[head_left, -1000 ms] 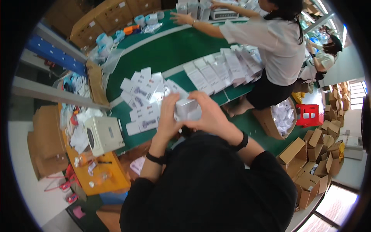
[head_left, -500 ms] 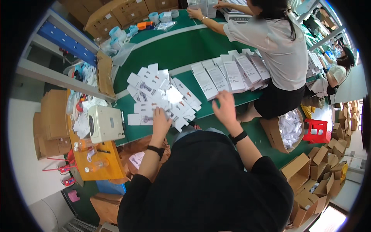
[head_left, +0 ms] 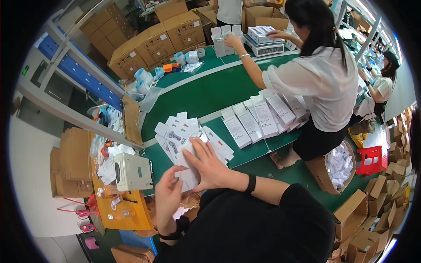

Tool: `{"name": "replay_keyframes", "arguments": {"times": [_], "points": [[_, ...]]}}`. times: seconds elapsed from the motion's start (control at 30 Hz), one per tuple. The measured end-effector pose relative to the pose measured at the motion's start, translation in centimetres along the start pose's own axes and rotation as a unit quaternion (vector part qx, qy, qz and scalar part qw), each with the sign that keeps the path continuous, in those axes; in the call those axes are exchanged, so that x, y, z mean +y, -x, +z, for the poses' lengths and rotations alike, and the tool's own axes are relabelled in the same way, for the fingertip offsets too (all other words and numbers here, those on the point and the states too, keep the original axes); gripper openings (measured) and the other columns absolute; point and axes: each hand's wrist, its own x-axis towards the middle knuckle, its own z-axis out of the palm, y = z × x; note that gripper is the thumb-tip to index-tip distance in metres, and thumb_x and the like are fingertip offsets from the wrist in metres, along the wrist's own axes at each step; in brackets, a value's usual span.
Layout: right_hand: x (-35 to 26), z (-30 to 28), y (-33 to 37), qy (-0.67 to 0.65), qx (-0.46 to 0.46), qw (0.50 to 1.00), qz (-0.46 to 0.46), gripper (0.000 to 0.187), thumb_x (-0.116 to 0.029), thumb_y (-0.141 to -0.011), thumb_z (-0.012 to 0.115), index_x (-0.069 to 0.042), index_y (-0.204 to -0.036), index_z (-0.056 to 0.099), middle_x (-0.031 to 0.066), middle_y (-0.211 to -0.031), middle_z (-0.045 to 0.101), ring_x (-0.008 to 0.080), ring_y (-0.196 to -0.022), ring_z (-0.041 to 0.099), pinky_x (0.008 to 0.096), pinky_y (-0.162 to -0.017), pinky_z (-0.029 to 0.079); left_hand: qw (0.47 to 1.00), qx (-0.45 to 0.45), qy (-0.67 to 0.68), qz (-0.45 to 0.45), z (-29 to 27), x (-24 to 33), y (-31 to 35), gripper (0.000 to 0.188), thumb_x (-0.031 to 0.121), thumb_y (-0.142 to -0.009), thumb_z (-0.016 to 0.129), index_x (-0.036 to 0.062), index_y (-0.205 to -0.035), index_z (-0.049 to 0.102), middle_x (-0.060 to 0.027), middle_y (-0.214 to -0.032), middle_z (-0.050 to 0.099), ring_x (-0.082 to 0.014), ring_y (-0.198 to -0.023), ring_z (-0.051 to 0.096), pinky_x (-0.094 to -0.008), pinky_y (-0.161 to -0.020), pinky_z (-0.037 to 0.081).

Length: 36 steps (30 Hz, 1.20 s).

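Note:
A white carton (head_left: 188, 177) is tilted in front of me at the bench's near edge. My right hand (head_left: 210, 168) lies across it, fingers over its upper face and thumb around the near side, gripping it. By the carton's left end is my left hand (head_left: 169, 190), its fingers curved and apart, with nothing seen between them. Just beyond, a loose pile of flat printed carton blanks (head_left: 175, 133) spreads over the green bench; my right hand hides part of it. Further right, several folded white boxes (head_left: 263, 116) lean in a row.
A co-worker (head_left: 315, 87) on the right reaches to upright white boxes (head_left: 226, 41) beside a boxed stack (head_left: 263, 44). A beige machine (head_left: 133, 172) and bottles (head_left: 120, 214) occupy the wooden side table (head_left: 103, 204). A carton of plastic bags (head_left: 337, 166) and a red stool (head_left: 372, 160) stand right.
My right hand has come left from near the box row and now grips a white carton. My left hand has drawn back off the pile to the carton's end. The view has shifted.

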Motion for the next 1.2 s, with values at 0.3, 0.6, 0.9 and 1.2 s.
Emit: {"name": "replay_keyframes", "arguments": {"times": [0.3,0.6,0.9,1.2], "points": [[2.1,-1.7,-1.1,0.028,0.039,0.991,-0.122,0.112,-0.042,-0.053,0.095,-0.008,-0.149,0.049,0.0273,-0.152,0.042,0.0487,-0.139,0.042,0.064,-0.116,0.034,0.94,-0.114,-0.212,-0.243,-2.7,-0.1,-3.8,0.051,0.002,-0.087,0.069,-0.0039,-0.137,0.06,-0.0126,-0.13,0.066,-0.0181,-0.115,0.064,-0.0336,-0.096,0.052],[2.5,-4.2,0.2,-0.215,0.062,0.968,0.115,0.077,-0.036,-0.067,0.093,-0.004,-0.128,0.059,0.0182,-0.12,0.068,0.0293,-0.106,0.068,0.0356,-0.093,0.054,0.991,-0.046,0.004,0.125,0.9,-4.6,-8.1,0.073,0.028,-0.08,0.084,0.0051,-0.144,0.056,-0.0159,-0.144,0.056,-0.0238,-0.126,0.057,-0.0393,-0.105,0.047],[0.1,-7.4,0.4,-0.498,0.205,0.802,0.259,0.044,-0.027,-0.099,0.069,0.0,-0.132,0.058,0.0151,-0.115,0.066,0.0271,-0.107,0.066,0.0349,-0.095,0.051,0.912,-0.093,-0.117,0.382,6.4,-2.0,-10.2,0.07,0.03,-0.087,0.081,0.0062,-0.145,0.05,-0.013,-0.14,0.057,-0.0266,-0.134,0.053,-0.0419,-0.113,0.042],[3.2,-7.3,0.1,-0.196,0.326,0.903,0.198,0.037,-0.019,-0.101,0.058,0.0,-0.133,0.058,0.0184,-0.124,0.061,0.0341,-0.116,0.061,0.0387,-0.101,0.047,0.959,-0.158,0.233,0.006,12.9,-4.1,-12.1,0.036,0.011,-0.106,0.052,0.0003,-0.14,0.051,-0.0125,-0.146,0.053,-0.0257,-0.137,0.049,-0.0402,-0.118,0.036]]}}
